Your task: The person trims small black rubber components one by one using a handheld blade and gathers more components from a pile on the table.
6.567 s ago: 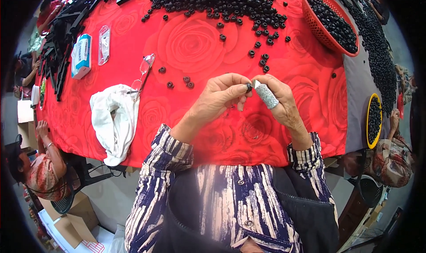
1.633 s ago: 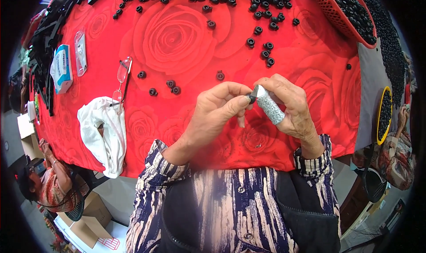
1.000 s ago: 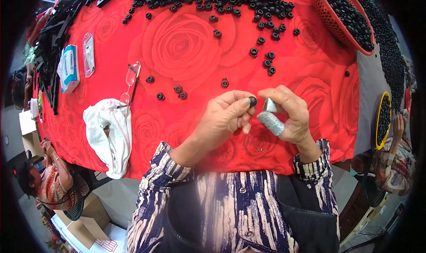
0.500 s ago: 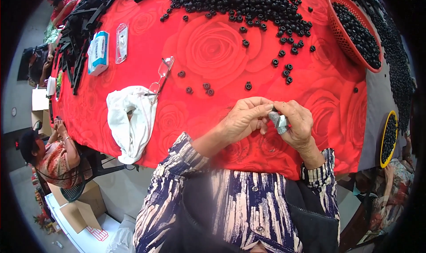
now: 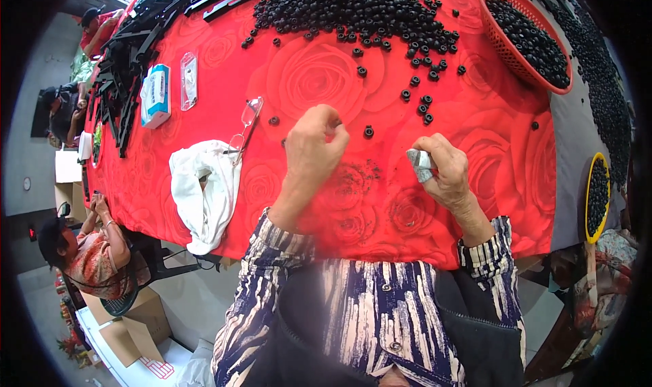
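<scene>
My left hand (image 5: 316, 146) is raised over the red cloth with its fingers curled; whatever they may hold is hidden. One small black ring-like part (image 5: 274, 121) lies just left of it, and another part (image 5: 369, 132) lies to its right. On the right, my right hand (image 5: 445, 173) is closed round a small tool wrapped in grey and white tape (image 5: 422, 164); the tool's tip cannot be made out. Fine dark crumbs (image 5: 360, 176) are scattered on the cloth between my hands.
A heap of black parts (image 5: 353, 10) spreads across the far side. A red basket (image 5: 489, 30) and a yellow-rimmed tray (image 5: 589, 217) hold more. At left are a white cloth (image 5: 204, 197), glasses (image 5: 238, 141), a tissue pack (image 5: 155, 96) and black strips (image 5: 125, 81). Other people sit nearby.
My hands have parted. The left moved left and up with its fingers curling, while the right stayed closed on the taped tool. Dark crumbs once under my hands now show.
</scene>
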Demonstrator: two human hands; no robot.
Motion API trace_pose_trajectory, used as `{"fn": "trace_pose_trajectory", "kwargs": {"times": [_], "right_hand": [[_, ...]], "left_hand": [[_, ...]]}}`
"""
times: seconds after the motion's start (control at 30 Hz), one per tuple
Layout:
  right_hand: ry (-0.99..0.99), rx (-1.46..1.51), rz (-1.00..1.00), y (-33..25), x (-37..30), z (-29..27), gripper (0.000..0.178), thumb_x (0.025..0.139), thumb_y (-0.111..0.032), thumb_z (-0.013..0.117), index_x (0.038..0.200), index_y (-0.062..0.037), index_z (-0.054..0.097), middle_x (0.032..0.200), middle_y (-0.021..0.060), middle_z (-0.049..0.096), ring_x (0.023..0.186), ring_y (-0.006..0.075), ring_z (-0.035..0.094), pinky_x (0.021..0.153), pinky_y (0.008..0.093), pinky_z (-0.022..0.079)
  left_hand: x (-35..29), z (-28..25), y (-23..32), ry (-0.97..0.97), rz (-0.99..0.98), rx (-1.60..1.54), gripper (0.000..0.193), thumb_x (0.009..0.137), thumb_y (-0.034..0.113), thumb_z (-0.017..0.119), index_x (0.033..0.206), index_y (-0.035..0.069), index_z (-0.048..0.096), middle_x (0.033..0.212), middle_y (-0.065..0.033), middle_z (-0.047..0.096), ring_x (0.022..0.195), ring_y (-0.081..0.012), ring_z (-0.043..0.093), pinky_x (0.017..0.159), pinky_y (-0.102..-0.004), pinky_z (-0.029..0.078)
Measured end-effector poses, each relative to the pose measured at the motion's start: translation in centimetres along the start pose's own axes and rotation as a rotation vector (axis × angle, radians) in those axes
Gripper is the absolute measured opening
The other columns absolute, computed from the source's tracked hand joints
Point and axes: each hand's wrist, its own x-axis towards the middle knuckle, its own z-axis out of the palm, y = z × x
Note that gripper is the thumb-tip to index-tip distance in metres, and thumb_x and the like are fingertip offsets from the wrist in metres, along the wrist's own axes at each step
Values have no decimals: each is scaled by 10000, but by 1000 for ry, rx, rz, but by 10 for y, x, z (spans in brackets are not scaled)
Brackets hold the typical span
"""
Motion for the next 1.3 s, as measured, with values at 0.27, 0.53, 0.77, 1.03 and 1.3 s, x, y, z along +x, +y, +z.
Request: {"fn": "trace_pose_trajectory", "kwargs": {"times": [0.27,0.53,0.77,1.03,1.3], "right_hand": [[-35,-11,30,6,-3,2,333,643,31,634,957,-46,554,729,94,514,594,262,551,513,359,435],[-83,-18,57,3,-2,-1,335,652,21,645,968,-47,555,736,98,518,619,271,562,527,359,443],[13,132,133,-5,4,-6,252,735,9,671,971,-15,588,734,70,525,612,157,541,525,269,411],[-53,339,111,-10,5,-6,263,719,48,647,970,-20,609,735,61,551,597,134,512,517,260,382],[-140,325,234,-9,2,-9,242,726,1,672,950,9,580,764,83,554,646,180,568,556,277,431]], "left_hand": [[-5,20,12,31,275,364,170,706,194,683,811,94,593,803,-39,550,817,-239,515,700,-364,411],[-6,30,3,-43,273,72,189,728,154,707,861,60,610,826,-64,594,786,-229,559,689,-339,443],[-17,24,18,-562,-504,-1248,196,908,104,574,1049,-31,593,885,-85,648,700,-65,585,562,-172,466],[-24,25,21,-716,-549,-1360,220,929,137,545,1069,-24,599,819,-66,634,659,-69,577,515,-180,464],[-27,32,17,-693,-698,-1477,215,915,116,562,1066,-32,601,828,-78,637,668,-88,592,519,-206,497]]}}
